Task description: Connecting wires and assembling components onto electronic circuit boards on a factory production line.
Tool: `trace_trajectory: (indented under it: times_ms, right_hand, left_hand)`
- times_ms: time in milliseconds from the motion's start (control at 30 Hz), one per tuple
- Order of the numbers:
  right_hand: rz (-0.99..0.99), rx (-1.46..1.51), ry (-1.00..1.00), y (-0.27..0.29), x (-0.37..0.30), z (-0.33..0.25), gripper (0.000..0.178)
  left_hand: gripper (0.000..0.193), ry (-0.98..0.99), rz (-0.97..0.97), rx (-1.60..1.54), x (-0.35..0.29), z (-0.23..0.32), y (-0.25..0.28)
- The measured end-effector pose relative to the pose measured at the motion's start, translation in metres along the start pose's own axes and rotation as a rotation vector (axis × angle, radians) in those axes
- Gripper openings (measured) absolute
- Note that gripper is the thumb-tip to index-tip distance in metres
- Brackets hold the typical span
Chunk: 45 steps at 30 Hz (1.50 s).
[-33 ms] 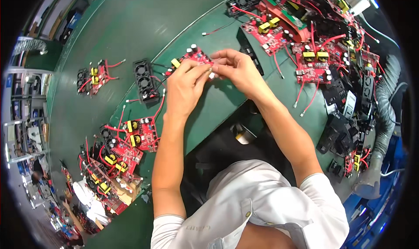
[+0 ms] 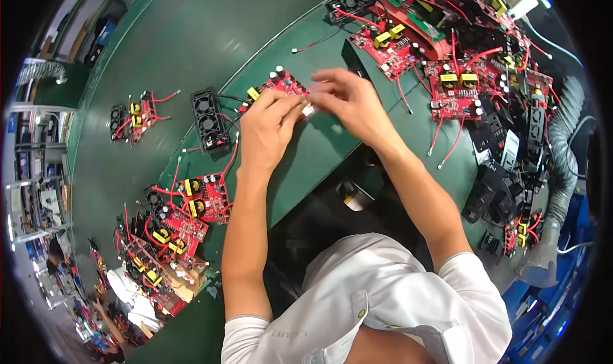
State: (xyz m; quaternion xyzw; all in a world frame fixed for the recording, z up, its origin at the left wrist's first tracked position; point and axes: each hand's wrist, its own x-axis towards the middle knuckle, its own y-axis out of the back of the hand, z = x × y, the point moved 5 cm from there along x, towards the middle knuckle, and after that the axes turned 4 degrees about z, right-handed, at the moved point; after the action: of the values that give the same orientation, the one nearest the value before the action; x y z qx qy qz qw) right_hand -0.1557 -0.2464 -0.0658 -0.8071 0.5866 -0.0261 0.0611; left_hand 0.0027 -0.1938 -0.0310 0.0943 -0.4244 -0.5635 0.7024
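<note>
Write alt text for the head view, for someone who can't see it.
A person's left hand and right hand held close together at a red circuit board over a green table. A black twin-fan unit lies to their left; more red boards cluster on both sides.

On the green worktop (image 2: 319, 153), the left hand (image 2: 269, 124) covers part of a red board (image 2: 288, 83), beside the blurred right hand (image 2: 352, 103). A black double fan (image 2: 209, 121) lies to their left; a cluttered pile (image 2: 504, 179) sits far right.
</note>
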Motion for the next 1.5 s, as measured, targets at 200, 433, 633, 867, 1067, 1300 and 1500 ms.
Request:
trace_trajectory:
  times_ms: [200, 433, 633, 867, 1067, 1300, 1500]
  right_hand:
    - [0.426, -0.604, 0.211, 0.054, -0.039, -0.011, 0.067]
    - [0.473, -0.484, 0.179, 0.066, -0.051, 0.019, 0.065]
    - [0.43, -0.758, 0.376, 0.027, -0.045, 0.023, 0.068]
    - [0.577, -0.737, 0.307, 0.052, -0.057, 0.027, 0.076]
    - [0.482, -0.637, 0.413, 0.031, -0.049, 0.014, 0.068]
    - [0.488, -0.674, 0.425, 0.05, -0.054, 0.017, 0.067]
    - [0.523, -0.642, 0.462, 0.046, -0.056, 0.018, 0.065]
  left_hand:
    - [0.015, 0.121, 0.05, -0.027, -0.006, -0.013, 0.026]
    - [0.044, 0.229, 0.382, 0.406, 0.082, -0.078, 0.143]
    - [0.035, 0.716, 0.413, 0.33, 0.012, -0.324, 0.314]
    - [0.038, 0.612, 0.112, 0.785, -0.007, -0.401, 0.291]
    - [0.046, 0.67, 0.359, 0.486, -0.074, -0.417, 0.391]
    - [0.01, 0.832, 0.234, 0.32, -0.049, -0.391, 0.34]
    - [0.009, 0.918, 0.29, 0.086, -0.056, -0.396, 0.362]
